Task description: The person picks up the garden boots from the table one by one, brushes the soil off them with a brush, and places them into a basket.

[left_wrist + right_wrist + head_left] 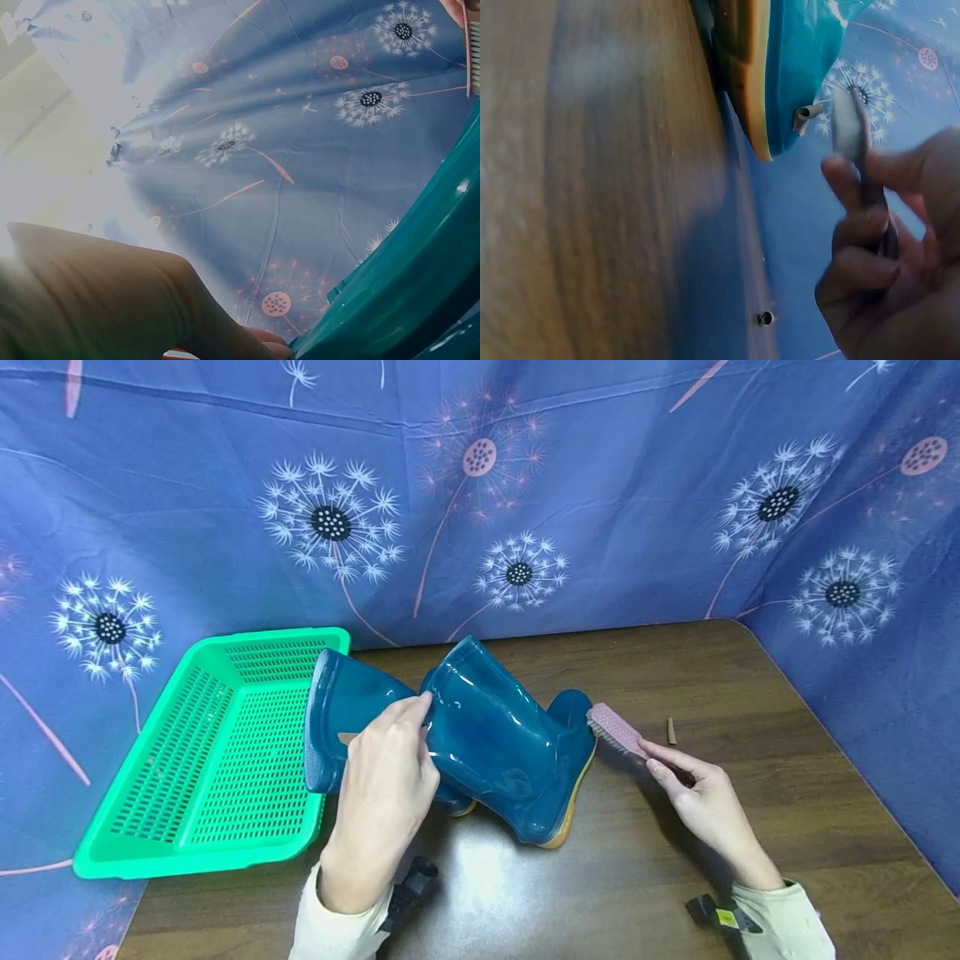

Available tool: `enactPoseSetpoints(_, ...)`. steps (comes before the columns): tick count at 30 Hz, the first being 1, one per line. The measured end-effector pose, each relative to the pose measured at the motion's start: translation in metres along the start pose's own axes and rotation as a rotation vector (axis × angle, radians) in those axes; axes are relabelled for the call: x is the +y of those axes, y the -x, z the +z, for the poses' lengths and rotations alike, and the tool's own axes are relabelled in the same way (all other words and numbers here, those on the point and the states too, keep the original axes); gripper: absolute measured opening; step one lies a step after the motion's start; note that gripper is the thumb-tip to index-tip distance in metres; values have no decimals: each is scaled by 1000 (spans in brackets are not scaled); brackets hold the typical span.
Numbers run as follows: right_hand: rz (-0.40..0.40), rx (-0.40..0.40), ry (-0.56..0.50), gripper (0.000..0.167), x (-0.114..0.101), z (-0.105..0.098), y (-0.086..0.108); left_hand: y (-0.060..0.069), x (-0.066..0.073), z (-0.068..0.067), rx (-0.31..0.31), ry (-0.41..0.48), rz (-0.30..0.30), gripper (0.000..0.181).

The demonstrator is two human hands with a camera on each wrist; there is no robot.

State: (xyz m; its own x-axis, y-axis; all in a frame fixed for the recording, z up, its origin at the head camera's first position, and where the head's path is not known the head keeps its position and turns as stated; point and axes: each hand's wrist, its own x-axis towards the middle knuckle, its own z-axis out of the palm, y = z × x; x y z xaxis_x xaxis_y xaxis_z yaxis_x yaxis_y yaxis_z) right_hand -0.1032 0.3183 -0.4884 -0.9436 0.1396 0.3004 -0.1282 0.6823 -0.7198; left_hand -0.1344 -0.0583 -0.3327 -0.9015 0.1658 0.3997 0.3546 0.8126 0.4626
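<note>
A blue rubber boot (pixel 495 743) with a tan sole lies tilted on the table, its toe (pixel 784 75) towards my right hand. My left hand (pixel 390 777) pinches the rim of its shaft (pixel 405 285). Behind and left of it lies a second blue boot (pixel 360 685), partly covered by the first boot and my hand. In my right hand (pixel 712 802) is a pink brush (pixel 617 727), gripped by its handle. Its pale bristles face the boot's toe; a gap shows between them in the right wrist view. A small rolled brown scrap (pixel 807 116) sits on the toe.
A green plastic basket (pixel 202 860) stands at the left, close to the second boot's opening. Another small brown roll (pixel 671 731) lies on the wooden table (pixel 810 827) beyond my right hand. Blue dandelion-print cloth (pixel 615 527) hangs behind the table.
</note>
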Motion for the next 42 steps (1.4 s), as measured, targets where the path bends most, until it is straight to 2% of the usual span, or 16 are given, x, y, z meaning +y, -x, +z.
enactPoseSetpoints(3,-6,-13,4,29,-1,0,-1,0,0,0,3,7,1,39)
enactPoseSetpoints(7,45,60,55,28,2,-3,-2,0,0,-1,2,8,6,40)
enactPoseSetpoints(9,63,79,39,29,3,-4,-2,0,0,-1,2,5,9,39)
enactPoseSetpoints(11,61,67,6,30,4,-4,-2,0,0,-1,3,5,10,39)
enactPoseSetpoints(14,36,10,-40,31,4,-2,-1,0,0,-1,6,5,15,38)
enactPoseSetpoints(17,28,-8,-16,30,3,1,-1,0,0,-1,10,7,22,37)
enactPoseSetpoints(21,69,68,55,28,3,1,-2,0,0,-1,11,3,23,36)
enactPoseSetpoints(23,78,93,58,28,4,1,-3,0,0,-1,9,2,20,36)
enactPoseSetpoints(28,17,12,-18,31,4,2,-1,0,0,-1,4,11,13,37)
enactPoseSetpoints(30,5,-6,-13,31,4,4,-1,0,1,-1,2,12,14,37)
enactPoseSetpoints(34,52,75,92,28,6,2,-2,1,2,-2,1,6,16,37)
enactPoseSetpoints(37,94,119,92,28,7,-1,-3,1,2,-2,3,1,20,37)
enactPoseSetpoints(39,82,94,30,30,6,-1,-3,2,2,-2,5,-1,23,37)
enactPoseSetpoints(42,41,13,-40,32,4,1,-2,2,3,-2,8,2,26,37)
